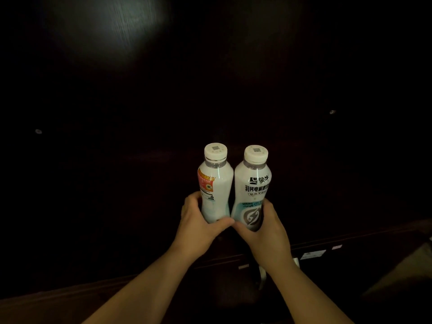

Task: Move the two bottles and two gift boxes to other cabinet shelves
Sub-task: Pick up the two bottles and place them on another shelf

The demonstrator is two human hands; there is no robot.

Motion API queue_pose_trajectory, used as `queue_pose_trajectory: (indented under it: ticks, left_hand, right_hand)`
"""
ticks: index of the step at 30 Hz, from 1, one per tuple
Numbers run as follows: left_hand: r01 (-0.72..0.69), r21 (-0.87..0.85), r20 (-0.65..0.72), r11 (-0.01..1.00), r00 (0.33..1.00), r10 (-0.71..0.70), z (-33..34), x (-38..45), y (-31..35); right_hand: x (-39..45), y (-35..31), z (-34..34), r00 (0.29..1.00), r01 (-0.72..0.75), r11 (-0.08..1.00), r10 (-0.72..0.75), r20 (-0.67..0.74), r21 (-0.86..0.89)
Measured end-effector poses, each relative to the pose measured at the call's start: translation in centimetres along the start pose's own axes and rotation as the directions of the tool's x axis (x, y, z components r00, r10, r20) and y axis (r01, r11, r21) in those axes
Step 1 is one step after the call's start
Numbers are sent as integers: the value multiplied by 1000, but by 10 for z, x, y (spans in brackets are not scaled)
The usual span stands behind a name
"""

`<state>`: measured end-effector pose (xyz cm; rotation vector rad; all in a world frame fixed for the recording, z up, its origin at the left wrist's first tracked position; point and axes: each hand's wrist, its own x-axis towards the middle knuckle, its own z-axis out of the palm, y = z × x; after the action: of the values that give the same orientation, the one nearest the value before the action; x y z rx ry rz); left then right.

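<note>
Two white drink bottles with white caps stand upright side by side, touching, in the middle of the view. The left bottle (216, 183) has an orange-red patch on its label; my left hand (198, 226) is wrapped around its lower part. The right bottle (253, 190) carries dark printed characters and a grey lightning emblem; my right hand (266, 232) grips its base. My thumbs meet between the bottles. No gift boxes are visible.
The inside of a dark wooden cabinet (117, 38) fills the view, very dim. Small metal shelf pegs (38, 131) show on the left and on the right (332, 112). A dark shelf edge (327, 244) with pale labels runs at the lower right.
</note>
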<state>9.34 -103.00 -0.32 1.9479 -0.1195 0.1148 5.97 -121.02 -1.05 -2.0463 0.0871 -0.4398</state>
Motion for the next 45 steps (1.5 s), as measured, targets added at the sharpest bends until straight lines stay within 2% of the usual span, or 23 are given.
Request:
queue_pose_trajectory:
  ticks: [4, 12, 17, 24, 29, 45]
  left_hand:
    - [0, -20, -27, 1000, 1000, 0, -1, -1, -2]
    - [8, -31, 26, 999, 1000, -7, -7, -4, -3]
    - [-4, -25, -7, 1000, 1000, 4, -1, -2, 1]
    - [2, -119, -1, 993, 1000, -2, -10, -4, -7]
    - [-34, -40, -15, 999, 999, 33, -5, -5, 0]
    - [-55, -34, 89, 998, 994, 58, -14, -14, 1]
  right_hand:
    - [0, 1, 0, 1000, -3, 1000, 3, 4, -2]
    - [1, 3, 1, 1000, 17, 1000, -17, -2, -6]
    - [0, 3, 2, 999, 36, 999, -36, -4, -10]
    - [0, 4, 1, 1000, 22, 1000, -22, 5, 7]
    - [0, 3, 1, 1000, 23, 999, -23, 12, 30]
    - [1, 5, 1, 999, 20, 1000, -20, 24, 17]
